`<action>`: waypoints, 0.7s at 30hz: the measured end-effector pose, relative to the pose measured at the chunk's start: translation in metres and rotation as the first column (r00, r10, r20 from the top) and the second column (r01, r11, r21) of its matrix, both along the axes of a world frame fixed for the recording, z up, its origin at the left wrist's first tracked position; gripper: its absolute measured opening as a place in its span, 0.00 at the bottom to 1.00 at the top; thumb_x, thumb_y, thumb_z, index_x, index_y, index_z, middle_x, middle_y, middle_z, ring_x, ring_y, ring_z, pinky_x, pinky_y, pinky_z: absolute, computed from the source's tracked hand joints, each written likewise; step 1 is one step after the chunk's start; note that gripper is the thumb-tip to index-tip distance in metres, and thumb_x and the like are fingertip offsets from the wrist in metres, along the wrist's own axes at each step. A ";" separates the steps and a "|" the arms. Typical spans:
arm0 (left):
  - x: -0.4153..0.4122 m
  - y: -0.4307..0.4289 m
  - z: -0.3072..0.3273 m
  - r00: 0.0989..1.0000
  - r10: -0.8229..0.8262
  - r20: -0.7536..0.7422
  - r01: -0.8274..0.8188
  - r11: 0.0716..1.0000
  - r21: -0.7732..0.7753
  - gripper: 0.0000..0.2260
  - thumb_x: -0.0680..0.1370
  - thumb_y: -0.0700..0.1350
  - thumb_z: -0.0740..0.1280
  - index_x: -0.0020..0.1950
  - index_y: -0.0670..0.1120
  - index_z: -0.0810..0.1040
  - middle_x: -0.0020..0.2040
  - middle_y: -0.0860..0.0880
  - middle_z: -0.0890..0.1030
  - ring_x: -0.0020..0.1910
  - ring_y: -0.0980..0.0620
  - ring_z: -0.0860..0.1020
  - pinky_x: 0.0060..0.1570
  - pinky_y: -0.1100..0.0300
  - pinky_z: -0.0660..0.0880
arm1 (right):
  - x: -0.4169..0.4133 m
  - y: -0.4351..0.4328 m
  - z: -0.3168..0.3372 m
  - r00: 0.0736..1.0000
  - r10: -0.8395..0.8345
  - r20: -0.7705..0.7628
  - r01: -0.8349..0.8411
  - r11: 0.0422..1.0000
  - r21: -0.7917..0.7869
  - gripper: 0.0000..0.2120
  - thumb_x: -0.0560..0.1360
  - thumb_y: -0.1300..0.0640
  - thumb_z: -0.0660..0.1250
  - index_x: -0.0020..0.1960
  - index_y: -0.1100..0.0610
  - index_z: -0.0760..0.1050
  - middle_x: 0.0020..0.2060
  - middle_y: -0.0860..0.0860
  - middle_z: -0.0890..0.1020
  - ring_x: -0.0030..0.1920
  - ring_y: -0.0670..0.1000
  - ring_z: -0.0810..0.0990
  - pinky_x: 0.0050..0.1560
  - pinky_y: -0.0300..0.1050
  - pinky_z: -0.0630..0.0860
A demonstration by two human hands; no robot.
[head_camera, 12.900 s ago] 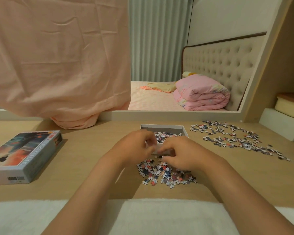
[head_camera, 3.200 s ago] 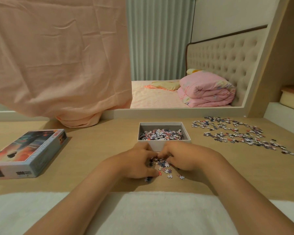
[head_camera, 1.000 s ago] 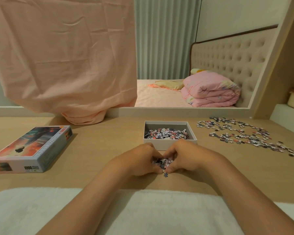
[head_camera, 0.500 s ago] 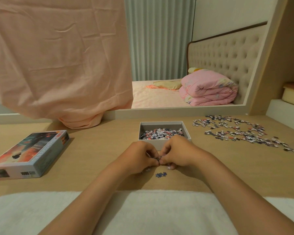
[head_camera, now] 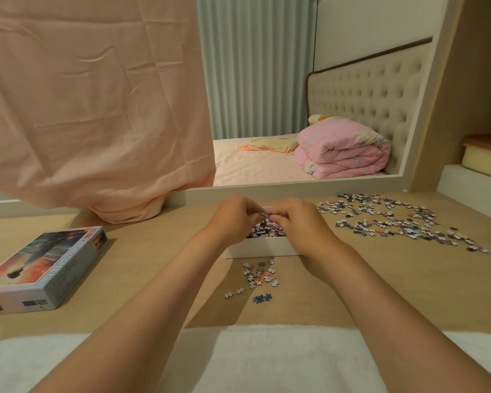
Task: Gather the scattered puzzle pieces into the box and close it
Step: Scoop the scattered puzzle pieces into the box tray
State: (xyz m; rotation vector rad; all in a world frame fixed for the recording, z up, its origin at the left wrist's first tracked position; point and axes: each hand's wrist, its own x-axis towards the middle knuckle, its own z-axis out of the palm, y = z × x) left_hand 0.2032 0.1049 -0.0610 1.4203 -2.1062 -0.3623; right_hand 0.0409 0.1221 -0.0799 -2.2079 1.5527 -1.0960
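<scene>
The white open box (head_camera: 262, 248) stands at the middle of the wooden desk, partly filled with puzzle pieces. My left hand (head_camera: 233, 219) and my right hand (head_camera: 298, 222) hover together above it, fingers curled, with a few pieces pinched between the fingertips and some dropping into the box. A small cluster of loose pieces (head_camera: 257, 276) lies on the desk just in front of the box. A wide scatter of pieces (head_camera: 394, 219) spreads over the desk to the right. The printed box lid (head_camera: 43, 268) lies at the left.
A pink cloth (head_camera: 97, 109) hangs over the back left of the desk. A white ledge (head_camera: 295, 188) runs behind the box. A white block (head_camera: 471, 191) stands at the far right. A white fluffy cover (head_camera: 267, 361) lies along the near edge.
Both hands have lifted from the desk in front of the box and moved forward over it with a handful of pieces. A few pieces stayed behind on the desk.
</scene>
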 end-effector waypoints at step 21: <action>0.026 0.015 -0.020 0.993 -0.115 0.034 0.119 0.980 -0.160 0.10 0.77 0.40 0.68 0.54 0.52 0.83 0.49 0.57 0.80 0.45 0.60 0.77 0.47 0.66 0.72 | -0.004 0.026 0.006 0.972 0.138 -0.188 -0.109 0.982 0.153 0.10 0.76 0.58 0.68 0.50 0.46 0.85 0.40 0.38 0.81 0.35 0.34 0.77 0.37 0.27 0.67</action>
